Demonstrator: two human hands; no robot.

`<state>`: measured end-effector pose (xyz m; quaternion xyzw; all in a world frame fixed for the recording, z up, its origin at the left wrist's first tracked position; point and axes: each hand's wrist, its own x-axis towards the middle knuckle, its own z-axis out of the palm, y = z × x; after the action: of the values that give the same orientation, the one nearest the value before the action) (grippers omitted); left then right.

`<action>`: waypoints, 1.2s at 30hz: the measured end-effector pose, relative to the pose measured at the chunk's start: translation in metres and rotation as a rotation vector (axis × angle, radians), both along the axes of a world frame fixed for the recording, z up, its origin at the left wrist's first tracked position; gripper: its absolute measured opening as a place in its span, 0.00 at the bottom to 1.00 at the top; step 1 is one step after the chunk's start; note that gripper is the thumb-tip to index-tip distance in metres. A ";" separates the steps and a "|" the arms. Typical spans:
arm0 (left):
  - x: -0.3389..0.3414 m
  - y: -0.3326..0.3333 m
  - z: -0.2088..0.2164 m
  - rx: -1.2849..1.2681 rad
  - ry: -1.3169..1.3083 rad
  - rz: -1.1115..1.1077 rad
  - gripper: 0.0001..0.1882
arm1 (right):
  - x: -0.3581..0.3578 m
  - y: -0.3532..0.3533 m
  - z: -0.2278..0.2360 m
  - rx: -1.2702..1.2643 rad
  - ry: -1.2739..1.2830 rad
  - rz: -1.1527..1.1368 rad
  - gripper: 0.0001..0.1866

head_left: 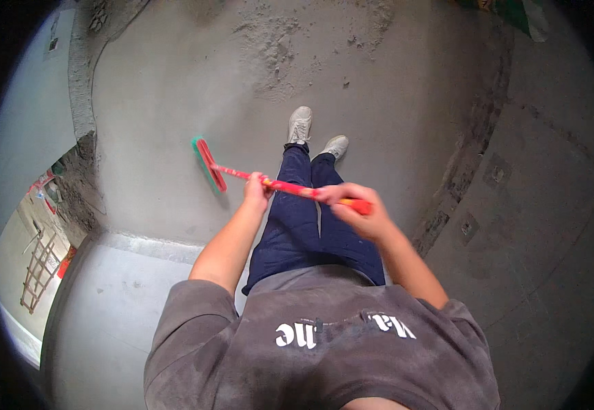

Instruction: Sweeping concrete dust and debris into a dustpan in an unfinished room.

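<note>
A broom with a red patterned handle [290,188] slants across in front of my legs. Its red head with green bristles [209,165] is down at the floor on my left. My left hand [257,191] is closed around the handle partway along, nearer the head. Close to the orange-red end of the handle, my right hand [358,208] is wrapped round it, slightly blurred. Both hands hold the broom in front of my thighs.
Loose dirt and crumbs [276,51] lie on the grey concrete floor [167,89] ahead of my shoes [300,123]. Grey walls rise on both sides. At the left, a doorway opens onto a space with a wooden ladder-like frame [39,270].
</note>
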<state>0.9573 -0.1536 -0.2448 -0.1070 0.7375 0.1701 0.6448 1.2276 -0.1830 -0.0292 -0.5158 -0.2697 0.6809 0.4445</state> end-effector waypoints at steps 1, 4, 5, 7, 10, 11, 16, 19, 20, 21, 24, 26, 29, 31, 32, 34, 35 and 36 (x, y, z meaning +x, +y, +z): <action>-0.015 -0.003 -0.016 -0.014 0.010 0.001 0.05 | -0.027 0.012 -0.010 -0.056 0.027 -0.034 0.03; -0.012 0.011 -0.031 -0.048 0.021 0.099 0.09 | -0.036 0.042 -0.016 -0.078 0.008 -0.015 0.03; 0.015 0.022 -0.028 -0.034 0.026 0.102 0.10 | -0.030 0.053 -0.011 -0.056 -0.035 0.033 0.04; 0.052 0.058 -0.039 -0.013 -0.074 0.212 0.07 | 0.001 0.086 0.019 0.009 -0.112 -0.016 0.02; 0.147 0.128 -0.006 0.116 -0.315 0.083 0.04 | 0.041 0.117 0.079 0.112 -0.353 -0.036 0.03; 0.183 0.150 0.023 0.118 -0.361 0.111 0.05 | 0.046 0.122 0.097 0.162 -0.446 -0.038 0.04; 0.216 0.186 0.077 0.248 -0.421 0.098 0.05 | 0.066 0.131 0.149 0.264 -0.466 -0.094 0.10; 0.209 0.146 0.123 0.290 -0.528 0.038 0.04 | 0.098 0.111 0.171 0.394 -0.445 -0.034 0.15; 0.198 0.132 0.133 0.270 -0.500 0.080 0.04 | 0.101 0.107 0.175 0.449 -0.406 0.019 0.15; 0.191 0.121 0.139 0.248 -0.481 0.121 0.04 | 0.100 0.108 0.176 0.442 -0.385 0.022 0.12; 0.130 0.089 0.104 0.108 -0.312 0.119 0.05 | 0.076 0.113 0.140 0.272 -0.308 0.057 0.07; 0.088 0.078 0.065 0.056 -0.179 0.129 0.05 | 0.048 0.113 0.096 0.149 -0.243 0.055 0.03; 0.066 0.082 0.015 0.009 -0.165 0.189 0.07 | 0.022 0.116 0.065 -0.035 -0.185 0.088 0.05; 0.083 0.100 -0.002 0.084 -0.276 0.229 0.08 | 0.023 0.124 0.066 0.050 -0.271 0.122 0.05; 0.106 0.105 0.000 0.142 -0.357 0.244 0.08 | 0.029 0.124 0.070 0.034 -0.274 0.111 0.05; 0.145 0.129 0.009 0.084 -0.452 0.211 0.07 | 0.049 0.127 0.083 0.206 -0.353 -0.033 0.04; 0.168 0.140 0.017 0.125 -0.493 0.203 0.07 | 0.058 0.126 0.094 0.240 -0.408 -0.019 0.04; 0.186 0.148 0.028 0.164 -0.533 0.195 0.07 | 0.065 0.123 0.107 0.273 -0.460 -0.006 0.04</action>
<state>1.1431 -0.0055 -0.2171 -0.1657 0.5122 0.2563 0.8028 1.2923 -0.0597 0.0774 -0.5932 -0.4515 0.5017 0.4389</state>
